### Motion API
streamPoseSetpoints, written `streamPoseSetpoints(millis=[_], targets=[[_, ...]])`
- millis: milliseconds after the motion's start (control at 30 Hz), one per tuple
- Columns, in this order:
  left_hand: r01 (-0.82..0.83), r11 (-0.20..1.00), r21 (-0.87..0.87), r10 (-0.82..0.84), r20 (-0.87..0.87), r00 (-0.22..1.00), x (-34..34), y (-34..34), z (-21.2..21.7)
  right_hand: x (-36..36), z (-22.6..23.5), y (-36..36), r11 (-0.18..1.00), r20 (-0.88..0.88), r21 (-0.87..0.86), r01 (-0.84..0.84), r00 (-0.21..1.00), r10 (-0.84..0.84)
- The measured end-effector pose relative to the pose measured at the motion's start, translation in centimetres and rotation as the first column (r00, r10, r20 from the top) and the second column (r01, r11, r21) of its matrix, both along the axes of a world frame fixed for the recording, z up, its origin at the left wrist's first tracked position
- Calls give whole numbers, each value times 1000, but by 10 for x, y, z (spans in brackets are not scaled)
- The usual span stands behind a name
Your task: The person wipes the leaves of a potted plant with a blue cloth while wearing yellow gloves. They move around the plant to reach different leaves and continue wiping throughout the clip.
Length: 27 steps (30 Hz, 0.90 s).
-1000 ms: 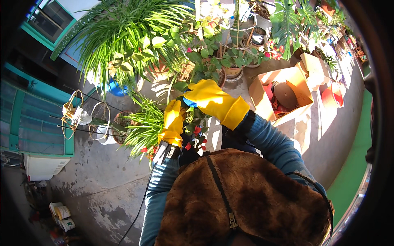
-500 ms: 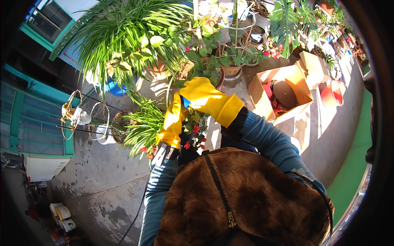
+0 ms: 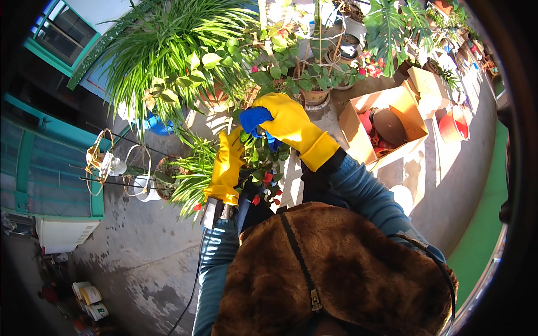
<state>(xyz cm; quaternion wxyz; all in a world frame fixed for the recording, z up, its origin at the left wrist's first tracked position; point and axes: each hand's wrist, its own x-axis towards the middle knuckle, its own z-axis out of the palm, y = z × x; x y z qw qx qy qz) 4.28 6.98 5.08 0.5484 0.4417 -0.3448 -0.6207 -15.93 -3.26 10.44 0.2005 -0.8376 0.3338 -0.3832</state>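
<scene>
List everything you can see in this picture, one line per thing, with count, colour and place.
Small plant: one, green leaves with red flowers, centre, between the two gloved hands.
Blue cloth: one, blue, in the right hand above that plant.
Long-leaved plant: one, green, upper left.
Blue pot: one, blue, under the long-leaved plant.
Clay pot: one, brown, top centre.
Cardboard box: one, brown, open, right of centre, with a round brown lid inside.
Red bucket: one, red, far right.
Wire plant stand: one, dark, left, holding white pots.
Window frame: one, teal, top left.
Concrete floor: grey, lower left.
Left hand: yellow glove, on the small plant.
Right hand: yellow glove, gripping the blue cloth.
</scene>
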Motion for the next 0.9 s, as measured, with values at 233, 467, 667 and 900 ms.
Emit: streamPoseSetpoints(millis=[233,467,667,900], targets=[[-27,998,-53,21,-102,995,37,-18,7,-39,-27,0,990,65,54,131,989,-135],[235,886,-399,350,910,223,78,-42,12,-46,-51,15,952,19,244,183,981,-193],[-70,987,-141,42,-192,980,100,-53,-5,-61,-63,24,920,36,340,193,975,-218],[-181,981,75,194,-498,845,128,-60,-54,-75,-72,25,777,45,598,197,960,-277]])
